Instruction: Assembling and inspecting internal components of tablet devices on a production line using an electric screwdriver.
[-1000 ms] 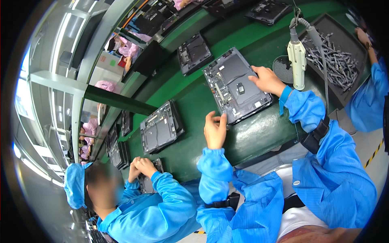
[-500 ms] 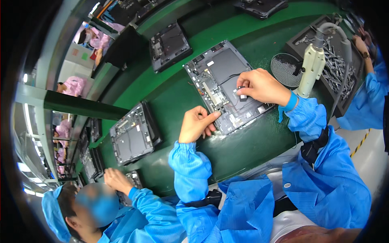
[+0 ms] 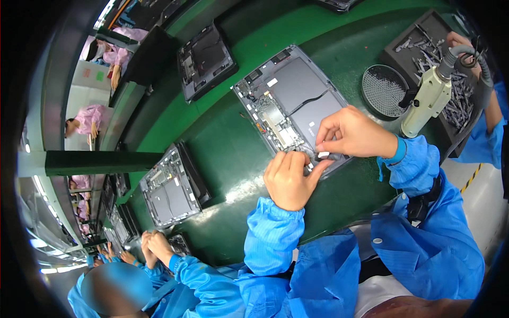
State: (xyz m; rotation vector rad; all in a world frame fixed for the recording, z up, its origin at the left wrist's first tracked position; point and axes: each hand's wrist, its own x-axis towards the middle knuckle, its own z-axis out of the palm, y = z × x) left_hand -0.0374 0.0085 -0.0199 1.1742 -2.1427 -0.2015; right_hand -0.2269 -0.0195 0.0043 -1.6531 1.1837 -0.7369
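Far left on the green surface (image 3: 222, 159): an opened device (image 3: 169, 188) by a co-worker's hands (image 3: 154, 246). Further along, left hand (image 3: 289, 180), fingers curled together, touching the near edge of an open laptop chassis (image 3: 294, 106). Right hand (image 3: 352, 132) just beside, fingers pinching a small white piece (image 3: 322, 155) over that edge. Beyond, round mesh dish (image 3: 384, 90), hanging cream screwdriver (image 3: 427, 100), tray of screws (image 3: 424, 47).

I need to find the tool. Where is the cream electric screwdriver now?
In the head view the cream electric screwdriver hangs at upper right, beside the round mesh dish and before the screw tray, just beyond the right hand.
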